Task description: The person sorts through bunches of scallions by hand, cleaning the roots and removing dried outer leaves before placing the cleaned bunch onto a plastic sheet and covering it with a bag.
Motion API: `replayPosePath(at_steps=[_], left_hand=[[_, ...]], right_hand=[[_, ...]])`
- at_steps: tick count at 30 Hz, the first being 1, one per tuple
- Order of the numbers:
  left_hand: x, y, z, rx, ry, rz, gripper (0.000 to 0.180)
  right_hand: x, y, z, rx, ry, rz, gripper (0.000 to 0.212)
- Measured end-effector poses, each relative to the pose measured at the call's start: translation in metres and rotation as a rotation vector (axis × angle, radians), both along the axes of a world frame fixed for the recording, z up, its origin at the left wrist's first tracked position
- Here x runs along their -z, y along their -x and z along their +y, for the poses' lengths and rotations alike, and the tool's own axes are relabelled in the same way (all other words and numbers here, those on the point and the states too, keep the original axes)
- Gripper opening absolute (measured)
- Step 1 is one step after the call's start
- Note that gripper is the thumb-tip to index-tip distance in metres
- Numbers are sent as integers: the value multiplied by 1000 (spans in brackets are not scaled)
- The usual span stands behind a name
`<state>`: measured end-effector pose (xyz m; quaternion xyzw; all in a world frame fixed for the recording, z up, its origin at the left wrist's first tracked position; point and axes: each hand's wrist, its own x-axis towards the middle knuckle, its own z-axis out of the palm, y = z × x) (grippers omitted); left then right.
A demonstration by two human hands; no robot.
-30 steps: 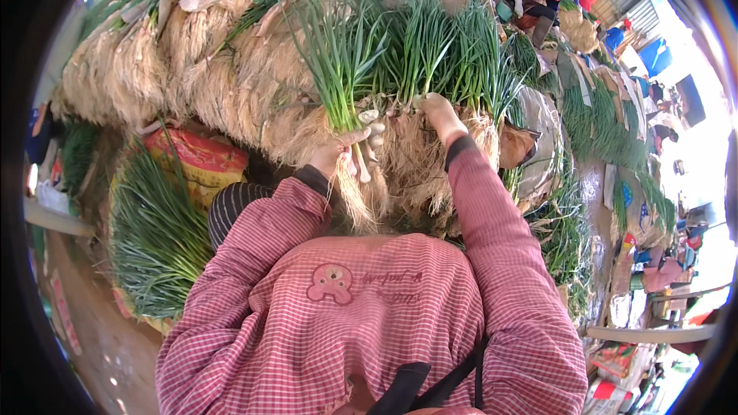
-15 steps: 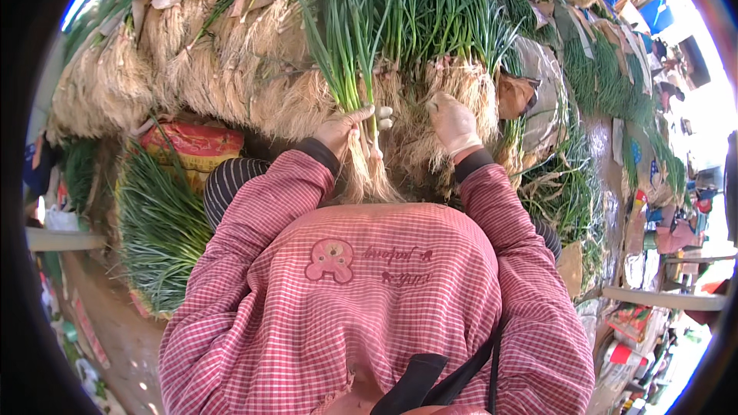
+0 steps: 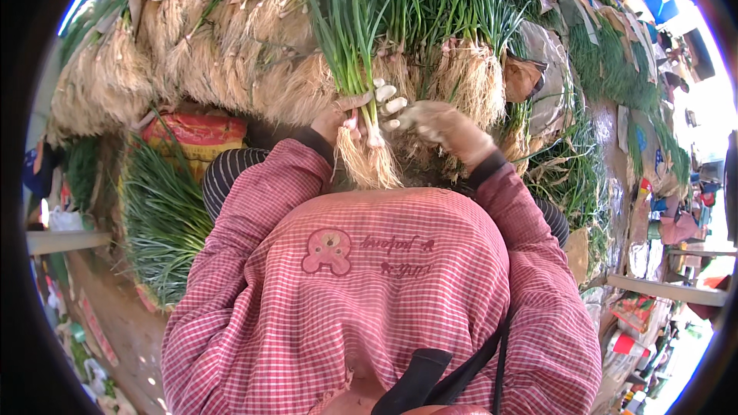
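Before the checked smock (image 3: 384, 292), slim held stalks (image 3: 350, 61) trail stringy roots (image 3: 367, 160).

On my feed, the right hand (image 3: 444, 126) has moved from the hanging roots (image 3: 470, 81) to beside the green bunch (image 3: 355, 69), contact unclear through blur

There are two checked sleeves (image 3: 513, 207) and one held bunch (image 3: 352, 69).

Bright daylight falls on the checked smock (image 3: 384, 292), while far to its right the scene burns out into white glare, edged with bluish fringes against the black surround. Just above the smock, dim shadow gathers below the hanging roots (image 3: 470, 81), and the right hand (image 3: 444, 127) is blurred. Far out on both sides of the smock, fisheye distortion bends and squeezes shapes.
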<state>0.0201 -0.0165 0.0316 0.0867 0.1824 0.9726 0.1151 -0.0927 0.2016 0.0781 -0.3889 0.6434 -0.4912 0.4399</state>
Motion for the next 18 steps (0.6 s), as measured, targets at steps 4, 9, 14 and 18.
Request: replayPosePath(at_steps=[4, 9, 14, 18], left_hand=[[-24, -12, 4, -32, 19, -63, 33], [-24, -13, 12, -146, 200, -104, 43], [-17, -3, -1, -84, 473, -142, 34], [-21, -8, 9, -78, 729, -265, 37]], right_hand=[[-8, 7, 48, 485, 415, -762, 25], [12, 24, 72, -55, -548, 524, 30], [9, -8, 45, 44, -304, 730, 51], [-9, -20, -4, 100, 73, 377, 49]])
